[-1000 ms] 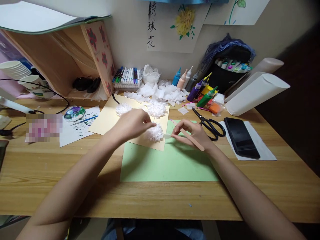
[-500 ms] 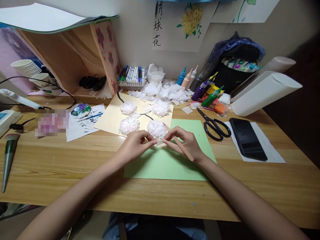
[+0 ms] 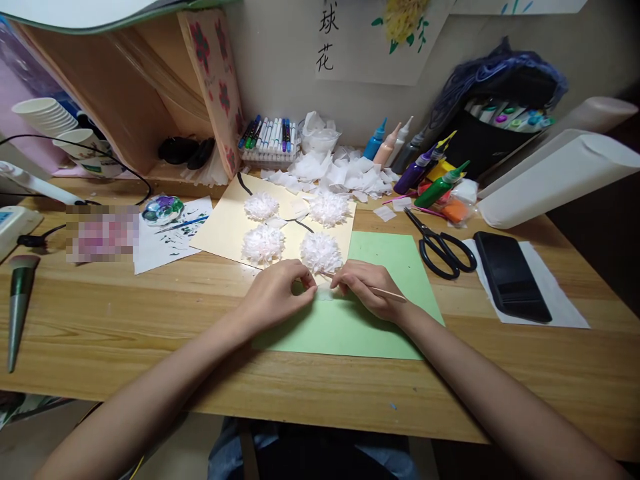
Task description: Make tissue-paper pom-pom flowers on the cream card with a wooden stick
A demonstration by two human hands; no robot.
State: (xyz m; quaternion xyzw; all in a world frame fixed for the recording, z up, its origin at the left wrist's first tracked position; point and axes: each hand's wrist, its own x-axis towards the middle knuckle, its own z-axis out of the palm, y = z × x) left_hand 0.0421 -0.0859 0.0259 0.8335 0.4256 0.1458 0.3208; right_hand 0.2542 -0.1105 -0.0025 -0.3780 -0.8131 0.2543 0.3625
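Note:
My left hand pinches the edge of a small square of white tissue paper over the green sheet. In my right hand is a flat wooden craft stick, gripped between the fingers, its near end pointing right and its far tip close to the tissue square. Just beyond both hands lies a cream sheet bearing white fluffy paper flowers and dark painted stem lines. The lower edge of that sheet overlaps the green one.
Black-handled scissors and a phone lie at the right. Behind the flowers stand a heap of tissue pieces, marker pens and paint bottles. A paint palette and makeup brush are at the left.
My right hand has turned, swinging the stick from a steep slant to nearly flat, with its fingers lowered toward the tissue square. The camera view has shifted slightly. My left hand keeps its pinch.

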